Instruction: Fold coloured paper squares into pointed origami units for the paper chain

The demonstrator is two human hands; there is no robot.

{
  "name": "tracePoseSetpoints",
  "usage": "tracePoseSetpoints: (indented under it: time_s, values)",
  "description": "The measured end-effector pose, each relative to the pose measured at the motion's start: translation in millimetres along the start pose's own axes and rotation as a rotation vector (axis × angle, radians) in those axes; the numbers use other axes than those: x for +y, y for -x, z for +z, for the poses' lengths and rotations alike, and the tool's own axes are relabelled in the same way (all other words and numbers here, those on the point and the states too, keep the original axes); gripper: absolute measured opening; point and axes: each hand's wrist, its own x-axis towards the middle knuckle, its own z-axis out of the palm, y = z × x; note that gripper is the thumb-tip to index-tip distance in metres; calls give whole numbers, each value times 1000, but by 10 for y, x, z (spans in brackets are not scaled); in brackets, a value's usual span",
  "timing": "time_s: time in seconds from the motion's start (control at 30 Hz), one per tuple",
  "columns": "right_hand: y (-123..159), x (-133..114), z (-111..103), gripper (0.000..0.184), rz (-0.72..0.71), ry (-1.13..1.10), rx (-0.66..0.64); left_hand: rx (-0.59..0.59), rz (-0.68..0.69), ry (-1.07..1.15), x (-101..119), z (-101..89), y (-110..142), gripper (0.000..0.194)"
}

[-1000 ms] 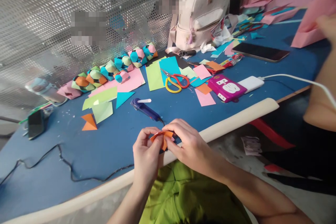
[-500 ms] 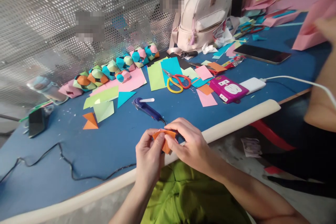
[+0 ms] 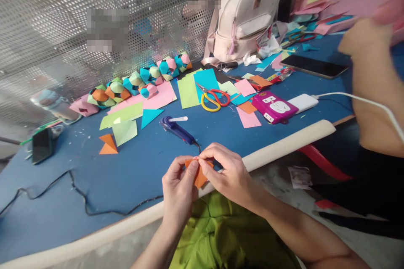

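Observation:
Between my two hands is a folded piece of orange paper, held above the near edge of the table. My left hand pinches its left side with thumb and fingers. On the other side my right hand grips its upper right part, thumb tip close to the left thumb. A bit of pink shows at the paper's top edge; the far side is hidden by my fingers. Just beyond lies a blue hot glue gun with a white glue stick in it. A folded orange piece rests to the left.
Scissors, coloured paper sheets and a row of folded paper balls lie beyond. A purple power socket and a phone sit right, near another person's arm. A black cord crosses the left side.
My hands stay almost in place; the orange paper has tilted slightly and my thumbs have drawn closer together at its top. At right, the other person's arm has moved left over the table.

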Motion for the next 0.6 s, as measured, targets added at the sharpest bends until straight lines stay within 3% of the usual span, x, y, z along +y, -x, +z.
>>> tracePoseSetpoints:
  time_s: [0.3,0.43,0.6]
  values:
    - [-10,-23,3,9,-29,-14,7,-40,115,-138,64,-31,9,14]
    - [-5,-5,70,14,22,-16,41,-47,122,-108,13,-34,10,15]
    - [5,-14,84,13,-60,3,43,-44,135,-27,-32,-70,10,13]
